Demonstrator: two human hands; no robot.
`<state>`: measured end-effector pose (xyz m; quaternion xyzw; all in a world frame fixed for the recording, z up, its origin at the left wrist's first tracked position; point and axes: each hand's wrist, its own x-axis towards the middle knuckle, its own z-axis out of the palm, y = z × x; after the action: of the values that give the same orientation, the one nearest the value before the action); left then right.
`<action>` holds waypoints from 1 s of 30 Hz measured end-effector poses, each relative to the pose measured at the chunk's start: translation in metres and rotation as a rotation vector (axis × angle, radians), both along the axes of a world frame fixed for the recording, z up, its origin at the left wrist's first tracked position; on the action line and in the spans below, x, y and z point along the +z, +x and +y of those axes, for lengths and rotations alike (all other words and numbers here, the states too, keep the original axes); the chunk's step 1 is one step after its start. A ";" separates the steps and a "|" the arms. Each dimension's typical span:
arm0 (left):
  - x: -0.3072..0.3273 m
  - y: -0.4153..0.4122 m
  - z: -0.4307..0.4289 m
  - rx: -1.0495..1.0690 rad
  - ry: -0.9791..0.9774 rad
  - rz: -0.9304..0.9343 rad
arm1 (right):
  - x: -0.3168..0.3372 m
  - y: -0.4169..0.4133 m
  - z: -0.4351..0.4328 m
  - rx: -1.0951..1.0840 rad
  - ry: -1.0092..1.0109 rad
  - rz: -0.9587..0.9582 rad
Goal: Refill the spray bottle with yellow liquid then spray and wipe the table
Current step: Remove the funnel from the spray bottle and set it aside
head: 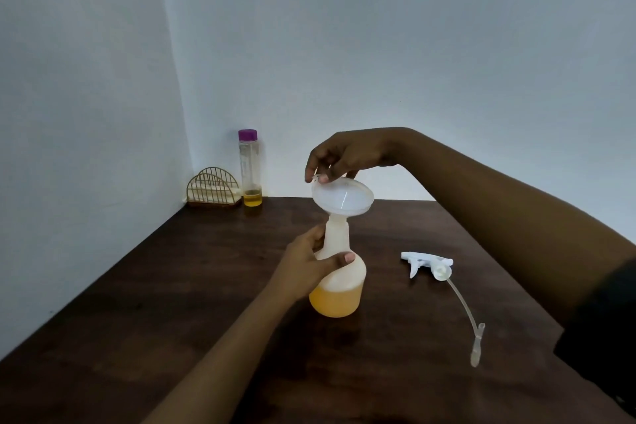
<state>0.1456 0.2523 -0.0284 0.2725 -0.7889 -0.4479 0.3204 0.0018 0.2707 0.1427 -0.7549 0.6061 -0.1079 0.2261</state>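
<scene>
The spray bottle [339, 289] stands upright on the dark tabletop [172, 286], near its middle, with yellow liquid filling roughly its lower 1/3. The left hand [309, 268] is wrapped around its neck and shoulder, thumb across the front. The right hand [344, 155] pinches the far rim of the white funnel [342, 198] from above; the funnel's stem sits in the bottle mouth and its bowl tilts toward the camera. Since the purple-capped bottle [250, 172] at the back is closed and nearly drained, the step in hand is probably lifting the funnel out. To do it well, hold the spray bottle firmly down, level the funnel, then draw it straight up so that the stem clears the mouth without tipping the bottle, and let any drops fall inside first. The trigger spray head [426, 263], with its dip tube [464, 306], lies on the tabletop to the right, well apart, ready to screw back on. Count: 1 spray bottle, 1 funnel, 1 trigger spray head, 1 purple-capped bottle, 1 wire holder [212, 191] in the corner, 2 hands.
</scene>
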 end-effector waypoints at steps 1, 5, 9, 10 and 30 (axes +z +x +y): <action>-0.002 -0.001 -0.001 -0.003 0.010 0.008 | -0.001 -0.004 -0.001 -0.041 -0.002 -0.026; -0.005 -0.001 -0.002 0.007 0.018 0.013 | -0.008 -0.017 0.000 -0.216 0.061 -0.159; -0.006 -0.002 -0.002 0.013 0.017 0.010 | -0.017 -0.026 0.008 -0.342 0.125 -0.273; -0.006 -0.002 -0.001 0.012 0.016 0.012 | -0.020 -0.028 0.010 -0.361 0.126 -0.321; -0.008 -0.001 0.000 0.006 0.029 0.046 | -0.036 -0.021 0.036 -0.479 -0.171 -0.549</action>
<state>0.1449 0.2522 -0.0361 0.2691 -0.7740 -0.4643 0.3359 -0.0189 0.3070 0.1069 -0.5509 0.6711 -0.4062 0.2847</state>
